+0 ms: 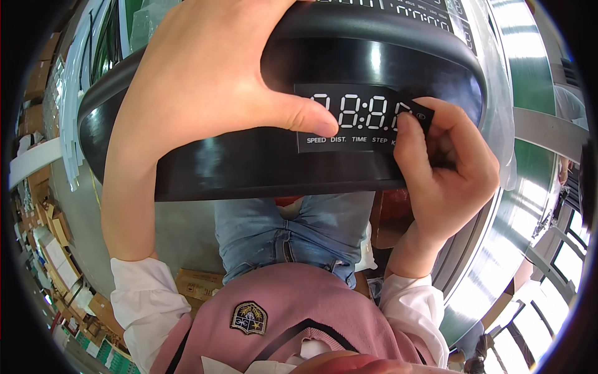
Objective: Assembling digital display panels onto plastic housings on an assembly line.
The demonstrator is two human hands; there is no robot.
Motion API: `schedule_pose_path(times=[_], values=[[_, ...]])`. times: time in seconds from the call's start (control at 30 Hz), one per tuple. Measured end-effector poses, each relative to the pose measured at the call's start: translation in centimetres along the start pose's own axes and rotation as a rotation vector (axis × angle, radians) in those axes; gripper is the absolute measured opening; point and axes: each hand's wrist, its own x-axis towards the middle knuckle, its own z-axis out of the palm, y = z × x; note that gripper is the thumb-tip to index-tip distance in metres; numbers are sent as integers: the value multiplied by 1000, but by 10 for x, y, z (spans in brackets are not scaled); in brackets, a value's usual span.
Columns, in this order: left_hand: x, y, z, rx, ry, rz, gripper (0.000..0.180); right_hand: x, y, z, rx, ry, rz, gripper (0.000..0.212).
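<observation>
A long, glossy black plastic housing (249,165) with rounded ends lies across in front of me. On its face, right of the middle, is a thin black display sticker (349,142) with white segment digits and small lettering. My right hand (448,149) pinches the sticker's right end between thumb and forefinger; that corner is lifted and tilted off the surface. My left hand (199,81) spans the housing, thumb stretched out and resting on the sticker's left part. Its other fingers reach past the far edge, mostly out of view.
Beyond the housing lies a sheet of similar display stickers (430,15). Clear plastic wrap (498,81) and a green work surface (532,81) are at the right. Cardboard boxes (59,230) line the left, and a carton (199,283) stands on the floor. Another person (568,103) is at far right.
</observation>
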Motion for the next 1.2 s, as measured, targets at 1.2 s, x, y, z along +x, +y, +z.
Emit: schedule_pose_path(times=[1.2], values=[[-5,-15,23,8,239,295,72,16,10,-21,-133,-115,-89,23]])
